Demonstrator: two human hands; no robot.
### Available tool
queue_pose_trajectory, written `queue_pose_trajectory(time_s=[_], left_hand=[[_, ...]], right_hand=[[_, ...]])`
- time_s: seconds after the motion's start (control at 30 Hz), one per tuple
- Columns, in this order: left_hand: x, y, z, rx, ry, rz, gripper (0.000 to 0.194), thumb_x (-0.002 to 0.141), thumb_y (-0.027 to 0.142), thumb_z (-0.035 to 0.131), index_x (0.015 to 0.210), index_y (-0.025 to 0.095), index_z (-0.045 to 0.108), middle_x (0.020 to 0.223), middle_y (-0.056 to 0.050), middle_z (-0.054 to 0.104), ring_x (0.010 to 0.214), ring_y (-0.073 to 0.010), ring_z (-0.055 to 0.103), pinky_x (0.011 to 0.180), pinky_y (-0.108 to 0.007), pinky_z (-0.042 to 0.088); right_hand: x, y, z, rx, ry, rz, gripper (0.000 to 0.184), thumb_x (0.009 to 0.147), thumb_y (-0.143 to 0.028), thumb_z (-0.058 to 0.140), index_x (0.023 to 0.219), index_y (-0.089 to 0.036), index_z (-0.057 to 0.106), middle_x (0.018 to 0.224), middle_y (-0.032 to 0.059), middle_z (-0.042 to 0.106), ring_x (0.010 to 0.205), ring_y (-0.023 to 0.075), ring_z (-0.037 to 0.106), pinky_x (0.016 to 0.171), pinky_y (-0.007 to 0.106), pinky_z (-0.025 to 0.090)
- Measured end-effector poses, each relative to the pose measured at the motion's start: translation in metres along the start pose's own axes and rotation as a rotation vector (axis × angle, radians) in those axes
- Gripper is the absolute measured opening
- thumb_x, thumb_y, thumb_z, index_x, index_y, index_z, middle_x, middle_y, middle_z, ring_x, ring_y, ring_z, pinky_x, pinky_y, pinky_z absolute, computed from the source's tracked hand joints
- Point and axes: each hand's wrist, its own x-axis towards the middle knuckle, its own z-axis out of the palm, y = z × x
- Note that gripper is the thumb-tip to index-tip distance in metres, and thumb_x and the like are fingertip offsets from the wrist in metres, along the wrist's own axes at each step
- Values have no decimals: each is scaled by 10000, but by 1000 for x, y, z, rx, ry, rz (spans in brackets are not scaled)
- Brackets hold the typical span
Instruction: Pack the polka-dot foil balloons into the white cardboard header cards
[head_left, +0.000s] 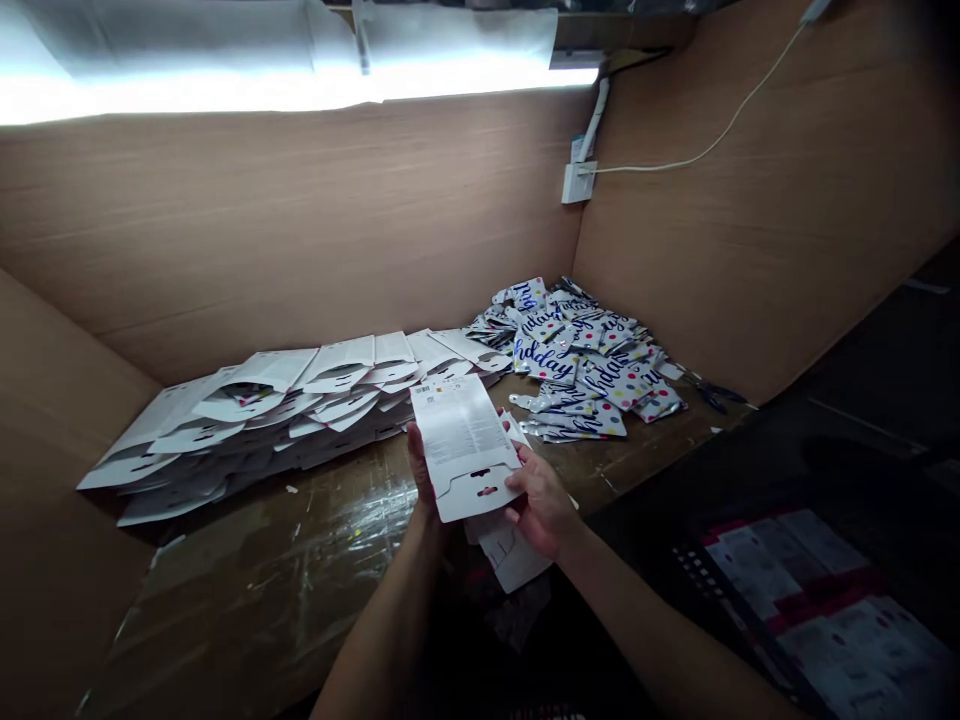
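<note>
Between my two hands is a white card envelope (461, 440) with printed text and a hang hole at its near end. My left hand (421, 468) grips its left edge, with the fingers mostly behind it. My right hand (544, 500) pinches the near right corner, thumb on top by the hang hole. Below the envelope a white piece with pen marks (516, 558) shows, partly covered. Rows of similar white envelopes (345, 355) lie overlapped to the left, some with their mouths gaping. To the right is a heap of shiny dotted packets (544, 358) with blue lettering.
Brown panels (300, 220) wall the taped worktable (262, 570) at the back and sides. A dark-handled tool like scissors (712, 390) lies by the right wall. A crate of red-and-white packages (810, 580) stands lower right. A lit tube (465, 85) and a cable (697, 155) hang above.
</note>
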Motion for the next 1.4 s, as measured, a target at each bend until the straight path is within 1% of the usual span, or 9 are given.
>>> queue_pose_trajectory(time_s=[0.2,0.33,0.53,0.67,0.8,0.9,1.03,1.23,1.4], left_hand=[[-4,5,1,-38,-1,-42,1253,706,965,594,1617,130,390,1491,-271,597,1413,-551,498,1082,-748,439],[-4,1,-1,-56,28,14,1176,779,887,622,1635,121,369,1503,-253,597,1416,-500,527,1134,-672,456],[5,-11,-8,-147,154,42,1104,870,830,569,1622,47,373,1401,-268,669,1316,-440,641,1138,-575,506],[10,-6,-9,-186,217,102,1020,883,835,547,1610,131,426,1292,-220,741,1225,-447,696,1089,-622,528],[15,-1,-18,-208,189,168,982,900,804,562,1635,178,384,1337,-219,721,1223,-430,703,1098,-642,508],[17,-2,-28,-204,144,146,974,906,765,591,1650,183,351,1379,-234,694,1229,-423,702,1117,-644,491],[18,-3,-34,-174,159,175,971,905,768,603,1642,187,355,1371,-244,695,1199,-439,714,1092,-691,488],[18,1,-28,-104,303,283,975,891,856,531,1600,195,432,1313,-242,723,1130,-437,741,1023,-717,526],[19,2,-33,-110,307,276,953,896,838,543,1603,210,430,1310,-214,727,1185,-429,720,1055,-687,522]], right_hand=[[11,12,-1,-174,198,-89,385,837,-386,668,1175,-214,608,707,-51,604,458,108,473,334,183,306],[16,13,-13,-763,223,-334,142,893,-267,527,936,-210,649,708,-10,620,581,146,525,519,237,397],[16,0,-34,-1302,255,-511,345,1037,-382,518,778,-208,664,692,37,662,624,171,520,624,289,342],[38,-49,-72,-1377,-87,-511,412,1077,-467,484,960,-187,764,844,47,732,755,189,630,694,269,439],[82,-128,-122,-1996,216,-586,271,992,-249,592,1166,-137,768,1158,179,718,1075,292,625,931,378,454],[111,-169,-142,-2302,216,-527,217,929,-149,607,1039,-121,792,1162,221,699,1140,334,584,972,425,411],[114,-176,-133,-2302,135,-615,263,995,-154,519,1077,-117,766,1148,190,726,1139,311,595,1018,416,374],[52,-122,-107,-1997,114,-891,393,1106,-247,383,1340,-155,685,1102,149,761,986,258,675,893,337,442],[36,-104,-109,-1984,146,-720,350,1071,-248,472,1263,-159,751,963,157,762,929,268,683,864,348,474]])
